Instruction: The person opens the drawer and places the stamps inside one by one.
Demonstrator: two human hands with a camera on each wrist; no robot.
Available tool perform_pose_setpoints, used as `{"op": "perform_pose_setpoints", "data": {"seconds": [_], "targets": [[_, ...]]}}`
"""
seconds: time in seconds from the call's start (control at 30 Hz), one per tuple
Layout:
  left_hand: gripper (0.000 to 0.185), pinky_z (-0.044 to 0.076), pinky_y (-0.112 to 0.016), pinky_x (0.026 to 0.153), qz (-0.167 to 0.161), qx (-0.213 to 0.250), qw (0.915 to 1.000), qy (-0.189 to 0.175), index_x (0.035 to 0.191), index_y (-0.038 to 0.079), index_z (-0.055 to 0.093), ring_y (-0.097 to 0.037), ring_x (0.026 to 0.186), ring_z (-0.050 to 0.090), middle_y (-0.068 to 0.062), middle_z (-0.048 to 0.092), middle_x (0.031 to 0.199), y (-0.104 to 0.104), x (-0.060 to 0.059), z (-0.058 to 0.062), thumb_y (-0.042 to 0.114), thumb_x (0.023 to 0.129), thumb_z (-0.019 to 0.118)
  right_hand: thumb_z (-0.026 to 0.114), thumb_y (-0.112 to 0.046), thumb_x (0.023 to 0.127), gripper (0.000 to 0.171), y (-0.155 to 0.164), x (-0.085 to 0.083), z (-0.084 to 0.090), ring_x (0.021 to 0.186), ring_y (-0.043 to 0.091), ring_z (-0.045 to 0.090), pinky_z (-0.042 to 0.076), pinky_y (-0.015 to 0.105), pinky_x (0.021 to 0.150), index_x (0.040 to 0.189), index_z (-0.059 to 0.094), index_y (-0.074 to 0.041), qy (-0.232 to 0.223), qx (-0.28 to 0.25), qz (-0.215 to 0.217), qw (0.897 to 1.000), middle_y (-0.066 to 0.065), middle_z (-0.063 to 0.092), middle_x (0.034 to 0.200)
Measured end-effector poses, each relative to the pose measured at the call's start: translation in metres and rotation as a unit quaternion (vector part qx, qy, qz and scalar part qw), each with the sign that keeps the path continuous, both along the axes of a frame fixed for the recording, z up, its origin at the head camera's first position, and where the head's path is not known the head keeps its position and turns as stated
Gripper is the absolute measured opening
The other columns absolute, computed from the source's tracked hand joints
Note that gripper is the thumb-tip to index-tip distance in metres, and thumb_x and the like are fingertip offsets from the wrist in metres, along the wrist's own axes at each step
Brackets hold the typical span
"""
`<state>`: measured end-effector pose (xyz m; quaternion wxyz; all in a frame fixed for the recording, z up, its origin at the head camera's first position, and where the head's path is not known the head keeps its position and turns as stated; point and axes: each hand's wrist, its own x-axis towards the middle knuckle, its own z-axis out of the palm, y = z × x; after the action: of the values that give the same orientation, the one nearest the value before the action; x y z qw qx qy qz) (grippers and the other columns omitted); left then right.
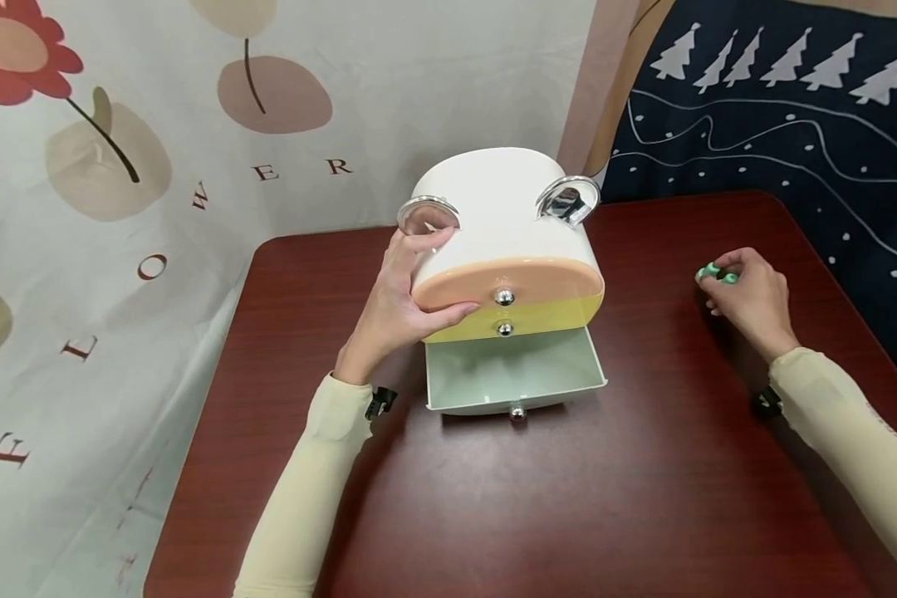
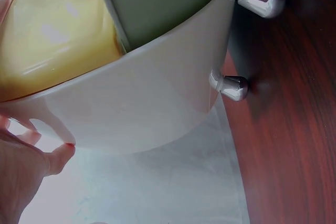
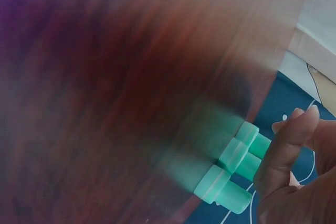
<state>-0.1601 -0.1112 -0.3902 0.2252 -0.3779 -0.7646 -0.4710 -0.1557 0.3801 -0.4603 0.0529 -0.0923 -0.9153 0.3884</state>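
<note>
A white drawer box (image 1: 504, 183) with round silver ears stands on the table. Its front has an orange drawer (image 1: 448, 291) and a yellow drawer (image 1: 553, 313), both pushed in, and a pale green drawer (image 1: 516, 365) pulled out, with bare floor visible. My left hand (image 1: 399, 299) grips the box's left side, thumb across the front and fingers on the top near the ear. At the right, my right hand (image 1: 751, 295) holds small mint-green cylinders with wider rims (image 3: 231, 156) between thumb and fingers. They sit side by side; their exact kind cannot be told.
The dark red wooden table (image 1: 613, 507) has its right edge just beyond my right hand. A white patterned cloth (image 1: 366, 108) hangs behind and to the left. Dark blue cloth with white trees (image 1: 777, 141) covers the right side. Silver knobs (image 1: 518, 413) stick out from the drawers.
</note>
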Motion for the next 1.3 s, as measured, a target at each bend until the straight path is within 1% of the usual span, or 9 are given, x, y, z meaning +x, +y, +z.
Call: {"op": "perform_pose_setpoints", "data": {"seconds": [0.23,0.43,0.53,0.7,0.87,0.97,1.1,1.17,1.3], "targets": [[0.088,0.037,-0.048,0.107,0.011,-0.002,0.9998,-0.013,0.147,0.015,0.058,-0.028,0.129,0.048,-0.005,0.060,0.148,-0.001,0.002,-0.001,0.013,0.071,0.103,0.068,-0.014,0.105,0.024,0.000,-0.002,0.000,0.055,0.002,0.065,0.054,0.020,0.052,0.123,0.065,0.002,0.033,0.021,0.007,0.999,0.029,0.074,0.111],[0.088,0.037,-0.047,0.106,0.011,-0.004,0.9999,-0.010,0.147,0.014,0.058,-0.028,0.128,0.048,-0.004,0.061,0.147,-0.001,0.002,-0.001,0.015,0.071,0.104,0.073,-0.018,0.104,0.022,-0.001,-0.002,0.003,0.054,0.007,0.065,0.051,0.022,0.051,0.118,0.068,-0.001,0.018,0.047,0.011,0.999,0.019,0.078,0.099],[0.088,0.037,-0.047,0.105,0.012,-0.004,0.9999,-0.009,0.147,0.015,0.058,-0.028,0.128,0.048,-0.004,0.061,0.147,-0.001,0.003,-0.001,0.016,0.071,0.104,0.074,-0.023,0.104,0.023,-0.004,0.000,0.005,0.054,0.010,0.065,0.048,0.025,0.061,0.116,0.070,-0.004,0.004,0.066,0.017,0.998,0.015,0.079,0.094],[0.089,0.036,-0.047,0.106,0.013,-0.006,0.9999,-0.010,0.147,0.015,0.058,-0.027,0.130,0.048,-0.003,0.061,0.148,-0.001,0.002,-0.001,0.017,0.071,0.104,0.074,-0.027,0.104,0.024,-0.011,0.009,0.009,0.058,0.016,0.069,0.041,0.038,0.077,0.114,0.071,-0.005,-0.005,0.073,0.024,0.997,0.016,0.080,0.099],[0.089,0.036,-0.048,0.107,0.010,-0.003,0.9999,-0.008,0.146,0.014,0.058,-0.027,0.132,0.048,-0.005,0.061,0.147,-0.001,0.001,0.000,0.016,0.070,0.104,0.076,-0.032,0.103,0.026,-0.019,0.019,0.017,0.058,0.015,0.071,0.044,0.029,0.071,0.113,0.073,-0.008,0.013,0.067,0.021,0.997,0.017,0.080,0.107],[0.088,0.037,-0.048,0.107,0.012,-0.002,0.9999,-0.012,0.146,0.014,0.058,-0.026,0.131,0.048,-0.004,0.060,0.148,-0.002,0.001,-0.001,0.017,0.070,0.104,0.078,-0.034,0.102,0.028,-0.024,0.026,0.024,0.059,0.013,0.071,0.045,0.024,0.065,0.114,0.074,-0.009,0.032,0.057,0.022,0.998,0.007,0.082,0.100],[0.088,0.038,-0.047,0.106,0.013,-0.004,0.9998,-0.014,0.146,0.015,0.058,-0.026,0.131,0.047,-0.004,0.061,0.147,-0.002,0.001,-0.001,0.018,0.071,0.104,0.079,-0.037,0.101,0.031,-0.029,0.034,0.031,0.063,0.005,0.068,0.045,0.020,0.060,0.116,0.074,-0.010,0.052,0.032,0.018,0.998,-0.028,0.073,0.083],[0.088,0.037,-0.047,0.106,0.011,-0.004,0.9998,-0.013,0.147,0.014,0.059,-0.026,0.130,0.047,-0.004,0.061,0.146,-0.003,0.001,-0.001,0.018,0.071,0.104,0.080,-0.037,0.101,0.032,-0.033,0.039,0.034,0.067,0.000,0.065,0.044,0.019,0.059,0.116,0.074,-0.010,0.069,0.016,0.010,0.997,-0.038,0.065,0.079],[0.087,0.036,-0.047,0.106,0.007,-0.003,0.9999,-0.012,0.146,0.014,0.059,-0.026,0.130,0.047,-0.005,0.061,0.146,-0.003,0.001,-0.001,0.019,0.071,0.104,0.084,-0.032,0.098,0.029,-0.047,0.052,0.038,0.072,0.001,0.059,0.042,0.019,0.059,0.114,0.076,-0.009,0.130,-0.022,-0.011,0.991,-0.031,0.067,0.081]]}}
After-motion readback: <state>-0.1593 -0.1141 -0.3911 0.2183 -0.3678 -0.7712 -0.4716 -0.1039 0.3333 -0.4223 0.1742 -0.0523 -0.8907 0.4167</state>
